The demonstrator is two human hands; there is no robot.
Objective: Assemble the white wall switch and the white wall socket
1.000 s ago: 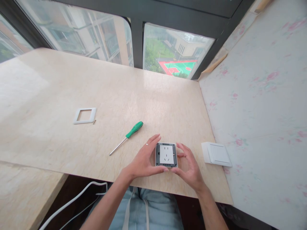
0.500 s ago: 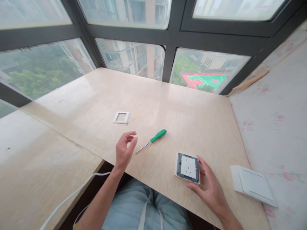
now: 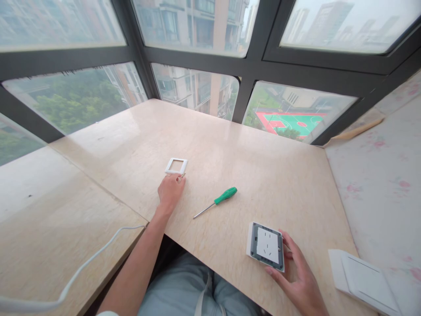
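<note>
My left hand (image 3: 171, 189) reaches to the lower edge of a square white frame (image 3: 168, 169) lying on the tabletop. Its fingers are curled together, pinching a small screw (image 3: 183, 175) at the frame's lower right corner. My right hand (image 3: 297, 274) grips the right side of a wall socket (image 3: 267, 245), thumb below and fingers along the edge. The socket has a white face with slots, a dark grey surround and a white box beneath it. Between the hands lies a screwdriver (image 3: 226, 195) with a green handle, its tip pointing toward the lower left.
A white switch (image 3: 365, 276) with a wide rocker sits at the right, beside the flowered wall (image 3: 371, 193). A white cable (image 3: 98, 254) runs along the left edge of the wooden tabletop (image 3: 210, 145). Dark-framed windows (image 3: 197, 55) close off the back.
My left hand has moved forward from above the table to the screw by the white frame, its fingers closing. My right hand stays on the socket. The camera view has tilted upward.
</note>
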